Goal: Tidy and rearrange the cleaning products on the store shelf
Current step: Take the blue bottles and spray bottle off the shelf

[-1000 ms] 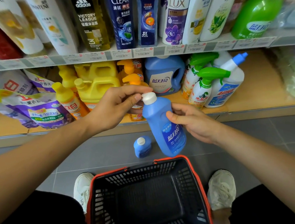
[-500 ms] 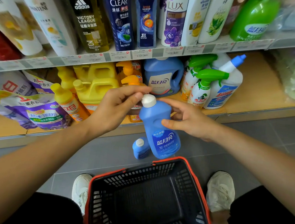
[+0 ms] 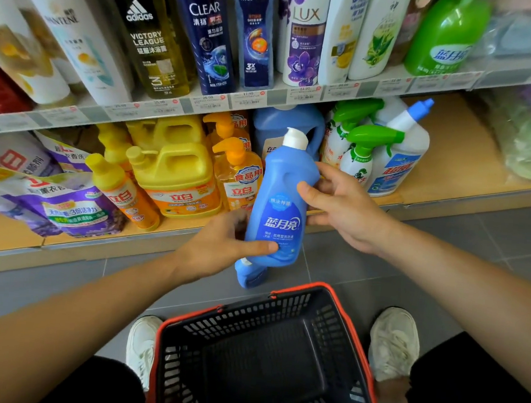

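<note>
Currently left grip (image 3: 219,245) clasps the blue bottle (image 3: 283,183) at its base, right grip (image 3: 349,211) wraps its waist; I judge it stiff, slick, fairly heavy, best held at that waist.

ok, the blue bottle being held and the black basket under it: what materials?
Blue white-capped detergent bottle: likely opaque moulded plastic, semi-gloss; soft highlights, white print on the body.
Black slotted basket with red rim: likely rigid plastic, matte; moulded lattice walls, no wire visible.
</note>
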{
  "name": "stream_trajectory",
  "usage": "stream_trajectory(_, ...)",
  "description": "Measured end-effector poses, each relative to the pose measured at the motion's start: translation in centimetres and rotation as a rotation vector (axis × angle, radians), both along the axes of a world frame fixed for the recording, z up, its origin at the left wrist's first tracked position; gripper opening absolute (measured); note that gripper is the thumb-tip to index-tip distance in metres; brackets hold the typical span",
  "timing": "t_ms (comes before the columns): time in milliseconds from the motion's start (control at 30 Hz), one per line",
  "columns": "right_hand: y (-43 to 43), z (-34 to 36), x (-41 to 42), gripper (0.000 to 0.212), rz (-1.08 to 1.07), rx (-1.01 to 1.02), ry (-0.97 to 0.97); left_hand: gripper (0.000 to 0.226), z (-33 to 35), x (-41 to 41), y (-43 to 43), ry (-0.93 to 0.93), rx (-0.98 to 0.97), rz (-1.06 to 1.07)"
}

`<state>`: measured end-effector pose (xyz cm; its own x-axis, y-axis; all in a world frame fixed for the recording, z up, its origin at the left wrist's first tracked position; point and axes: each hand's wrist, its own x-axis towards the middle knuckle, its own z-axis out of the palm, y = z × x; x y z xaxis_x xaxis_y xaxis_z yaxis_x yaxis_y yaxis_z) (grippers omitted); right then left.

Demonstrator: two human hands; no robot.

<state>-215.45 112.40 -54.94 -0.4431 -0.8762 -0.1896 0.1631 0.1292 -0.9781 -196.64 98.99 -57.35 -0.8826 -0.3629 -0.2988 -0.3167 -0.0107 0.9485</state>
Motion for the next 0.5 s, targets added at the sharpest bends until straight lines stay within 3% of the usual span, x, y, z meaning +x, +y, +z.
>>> stream_trajectory(133, 0.1, 0.4, -0.5, 0.027, -0.041, 0.045, 0.074, 0.050, 0.0, 0.1, -0.3, 0.011, -0.041, 0.077)
stream_trajectory(233, 0.4, 0.9, -1.1, 0.023, -0.121, 0.203, 0.212, 0.042, 0.6, 0.0, -0.5, 0.044, -0.045, 0.213)
stream_trajectory(267, 0.5, 1.0, -1.3, 0.024, -0.148, 0.258, 0.306, 0.041, 0.9, 0.0, -0.7, 0.058, -0.047, 0.252)
stream_trajectory(333, 0.8, 1.0, -1.7, 0.029, -0.223, 0.330, 0.686, 0.043, 1.6, -0.1, -1.1, 0.078, -0.102, 0.286)
stream_trajectory(400, 1.0, 1.6, -1.8, 0.026, -0.329, 0.258, 1.070, 0.043, 2.4, -0.2, -1.4, 0.075, -0.213, 0.284)
stream_trajectory(433, 1.1, 2.0, -1.7, 0.027, -0.320, 0.166, 1.173, 0.041, 2.7, -0.3, -1.4, 0.065, -0.303, 0.274)
stream_trajectory(500, 1.0, 2.4, -1.5, 0.050, -0.113, 0.053, 1.279, 0.041, 3.4, -0.4, -1.3, 0.061, -0.499, 0.251)
